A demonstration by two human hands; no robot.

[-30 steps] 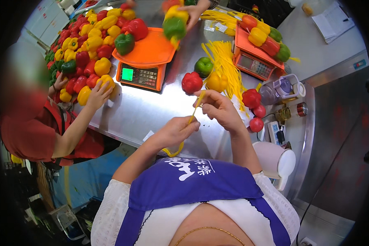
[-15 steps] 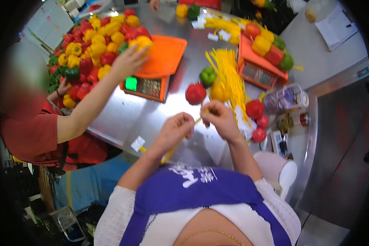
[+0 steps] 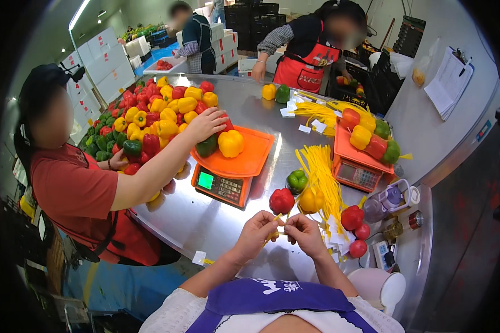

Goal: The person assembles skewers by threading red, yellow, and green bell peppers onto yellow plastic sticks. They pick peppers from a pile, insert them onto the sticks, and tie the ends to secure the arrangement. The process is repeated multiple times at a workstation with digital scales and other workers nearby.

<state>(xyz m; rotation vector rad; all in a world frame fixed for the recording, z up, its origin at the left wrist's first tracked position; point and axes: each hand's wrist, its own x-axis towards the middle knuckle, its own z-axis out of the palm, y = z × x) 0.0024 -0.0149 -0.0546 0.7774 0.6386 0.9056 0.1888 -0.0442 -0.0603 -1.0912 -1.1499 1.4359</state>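
My left hand (image 3: 255, 235) and my right hand (image 3: 306, 234) are close together over the steel table, fingertips pinched on a thin yellow strap (image 3: 279, 220). A white tag (image 3: 200, 257) on a short visible length of yellow strap lies at the table's near edge, by my left forearm; whether it is the same strap I cannot tell. Just beyond my fingers sit a red bell pepper (image 3: 281, 200), a yellow bell pepper (image 3: 311, 200) and a green bell pepper (image 3: 296, 181). Beside them spreads a bundle of yellow straps (image 3: 323, 178) with white tags.
At left a co-worker (image 3: 78, 188) reaches over an orange scale (image 3: 222, 188) beside a heap of peppers (image 3: 150, 116). Another orange scale (image 3: 356, 173) bears several peppers. Bottles (image 3: 376, 208) and a pink container (image 3: 372, 286) stand at right. Another person (image 3: 311, 55) stands across the table.
The view has tilted up, showing more of the room. My hands have come closer together on the strap. The co-worker's hand has shifted from a yellow pepper to a red one at the scale.
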